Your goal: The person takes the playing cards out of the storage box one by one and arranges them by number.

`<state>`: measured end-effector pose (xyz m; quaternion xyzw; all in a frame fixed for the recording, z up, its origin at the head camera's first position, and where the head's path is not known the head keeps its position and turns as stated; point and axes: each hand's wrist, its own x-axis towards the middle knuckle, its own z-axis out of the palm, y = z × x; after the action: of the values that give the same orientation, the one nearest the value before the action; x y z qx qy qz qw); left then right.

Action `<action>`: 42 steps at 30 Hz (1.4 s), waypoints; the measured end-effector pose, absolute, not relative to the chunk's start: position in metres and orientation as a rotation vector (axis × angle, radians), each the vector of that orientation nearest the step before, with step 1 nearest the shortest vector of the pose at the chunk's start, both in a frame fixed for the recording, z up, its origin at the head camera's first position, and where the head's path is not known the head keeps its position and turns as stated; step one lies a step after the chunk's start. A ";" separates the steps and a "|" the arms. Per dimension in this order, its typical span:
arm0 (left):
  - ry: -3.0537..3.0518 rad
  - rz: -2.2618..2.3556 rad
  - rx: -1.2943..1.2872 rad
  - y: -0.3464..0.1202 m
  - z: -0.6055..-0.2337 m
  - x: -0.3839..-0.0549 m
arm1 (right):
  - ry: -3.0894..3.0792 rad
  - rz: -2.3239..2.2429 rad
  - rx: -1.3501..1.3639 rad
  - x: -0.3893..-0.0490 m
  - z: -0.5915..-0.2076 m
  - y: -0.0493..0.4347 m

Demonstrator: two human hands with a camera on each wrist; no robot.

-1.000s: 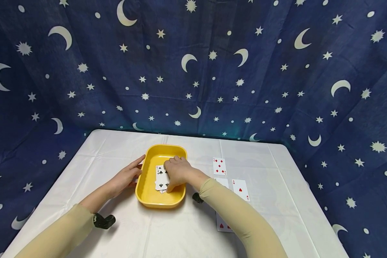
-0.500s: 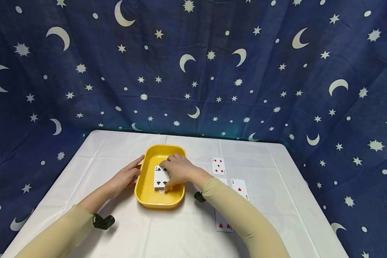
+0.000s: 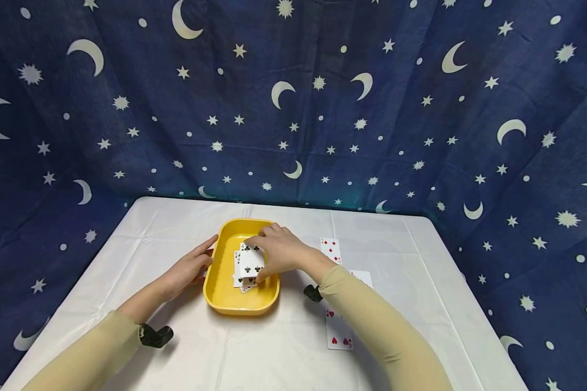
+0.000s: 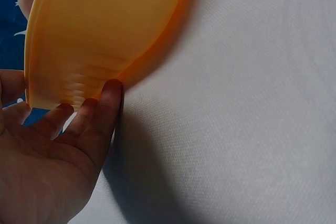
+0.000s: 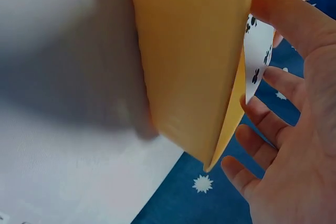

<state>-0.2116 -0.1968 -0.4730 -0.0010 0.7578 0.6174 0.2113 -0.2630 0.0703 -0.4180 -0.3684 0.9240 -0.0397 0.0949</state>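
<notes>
A yellow tray (image 3: 225,300) stands on the white-covered table, with a few playing cards (image 3: 237,278) lying inside it. My right hand (image 3: 282,250) pinches a four of clubs (image 3: 251,262) between thumb and fingers over those cards, inside the tray. In the right wrist view the card (image 5: 257,59) shows beyond the tray's wall, the thumb at one edge and fingertips at the other. On the tray's left side, my left hand (image 3: 189,270) has its fingers extended along the outer wall. The left wrist view shows those fingertips (image 4: 110,93) resting against the yellow side.
Right of the tray, a five of diamonds (image 3: 330,250) lies face up. Nearer me is a card with hearts (image 3: 339,332), partly under my right forearm in view. Another card (image 3: 363,277) is mostly hidden by the sleeve. A dark curtain (image 3: 293,108) hangs behind the table.
My right hand has lifted the four of clubs off the cards in the tray and shifted it slightly right and away from me. The left hand stays at the tray.
</notes>
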 end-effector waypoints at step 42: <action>2.113 1.709 0.016 -0.199 -0.475 -0.213 | 2.830 -0.307 -0.926 -0.223 -0.412 0.218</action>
<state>-0.2127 -0.1991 -0.4747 0.0057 0.7600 0.6150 0.2104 -0.2228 0.2177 -0.4122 -0.3086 0.9428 -0.1024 0.0740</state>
